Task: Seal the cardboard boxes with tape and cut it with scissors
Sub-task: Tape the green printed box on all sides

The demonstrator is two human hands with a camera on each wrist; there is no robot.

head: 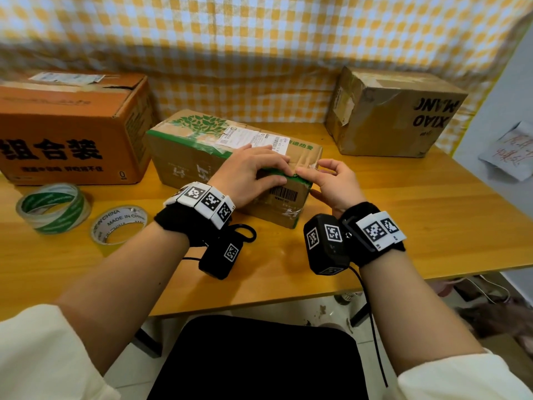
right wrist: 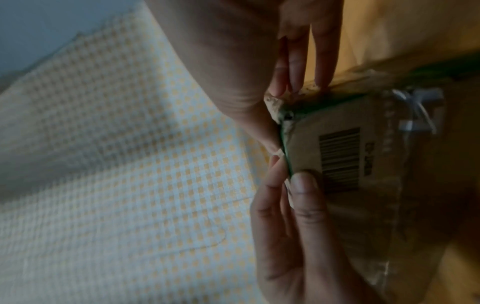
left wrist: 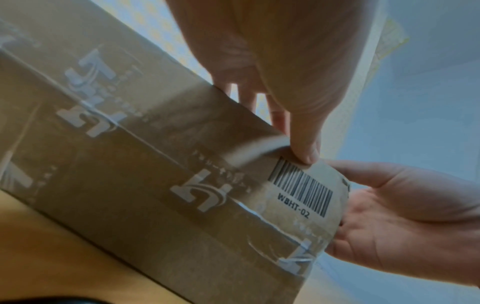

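A brown cardboard box (head: pixel 184 157) with a green tree print and a shipping label lies in the middle of the table. Both hands work at its near right top corner. My left hand (head: pixel 281 174) lies over the top edge, fingers flat on the lid and thumb (left wrist: pixel 306 152) pressing the front face above the barcode (left wrist: pixel 301 191). My right hand (head: pixel 308 181) touches the same green edge with its index finger, palm (left wrist: pixel 402 205) open against the box end. Shiny clear tape (head: pixel 305 163) covers the lid there. In the right wrist view, straight fingers (right wrist: pixel 298 61) touch the box corner (right wrist: pixel 283 115).
Two tape rolls sit at the left: a green-and-white one (head: pixel 53 207) and a clear one (head: pixel 119 225). An orange box (head: pixel 66 125) stands back left, a brown box (head: pixel 395 116) back right. A black loop (head: pixel 246 233) shows beside my left wrist. The table edge (head: pixel 288 301) is near my lap.
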